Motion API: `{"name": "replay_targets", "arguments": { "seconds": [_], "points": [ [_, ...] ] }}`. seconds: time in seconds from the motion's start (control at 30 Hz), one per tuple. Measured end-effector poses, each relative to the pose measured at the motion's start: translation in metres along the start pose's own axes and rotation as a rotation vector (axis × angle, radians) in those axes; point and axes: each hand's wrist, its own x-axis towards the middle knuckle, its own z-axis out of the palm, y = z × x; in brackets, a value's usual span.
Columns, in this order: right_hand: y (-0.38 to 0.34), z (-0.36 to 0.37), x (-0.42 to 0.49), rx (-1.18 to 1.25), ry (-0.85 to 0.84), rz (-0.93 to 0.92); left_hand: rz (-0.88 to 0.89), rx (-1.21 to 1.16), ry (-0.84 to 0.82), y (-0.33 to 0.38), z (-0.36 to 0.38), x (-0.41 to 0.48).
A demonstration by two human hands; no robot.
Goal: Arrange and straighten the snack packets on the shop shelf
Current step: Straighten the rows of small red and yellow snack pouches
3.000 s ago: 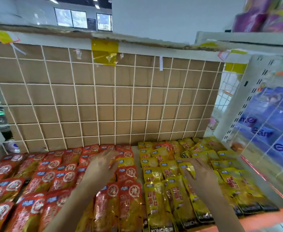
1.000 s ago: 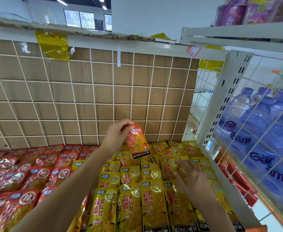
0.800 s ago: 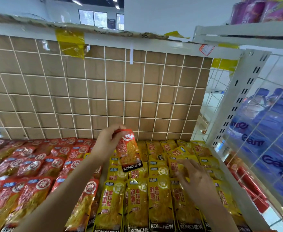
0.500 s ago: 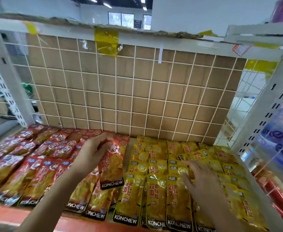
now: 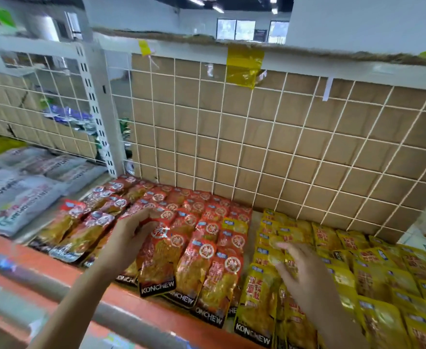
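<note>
Red snack packets (image 5: 204,222) lie in overlapping rows on the left half of the shelf, yellow snack packets (image 5: 373,270) on the right half. My left hand (image 5: 128,238) grips one red packet (image 5: 159,263) by its upper left edge and holds it over the front row of the red ones. My right hand (image 5: 305,278) rests on the yellow packets with fingers spread and relaxed, holding nothing.
An orange shelf front edge (image 5: 63,275) runs along the bottom. A white wire grid over brown cardboard (image 5: 282,147) forms the back wall. Grey bags (image 5: 18,187) lie on the neighbouring shelf at left, past a white slotted upright (image 5: 93,109).
My left hand lifted a red packet out of the yellow rows, carried it left and lowered it onto the red rows. My right hand stayed on the yellow packets. The view swung left.
</note>
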Motion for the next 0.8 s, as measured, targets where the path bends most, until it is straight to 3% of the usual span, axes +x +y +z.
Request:
{"name": "replay_targets", "arguments": {
  "seconds": [0.27,0.43,0.8],
  "points": [
    [-0.048,0.030,0.026,-0.051,-0.001,0.023,-0.017,0.104,-0.057,-0.037,-0.036,0.021],
    [-0.069,0.049,0.036,-0.038,-0.035,0.058,-0.036,0.133,-0.218,-0.063,-0.043,0.041],
    [-0.078,0.071,0.041,-0.116,-0.082,0.220,0.165,0.250,-0.381,-0.092,-0.009,0.070]
  ]
}}
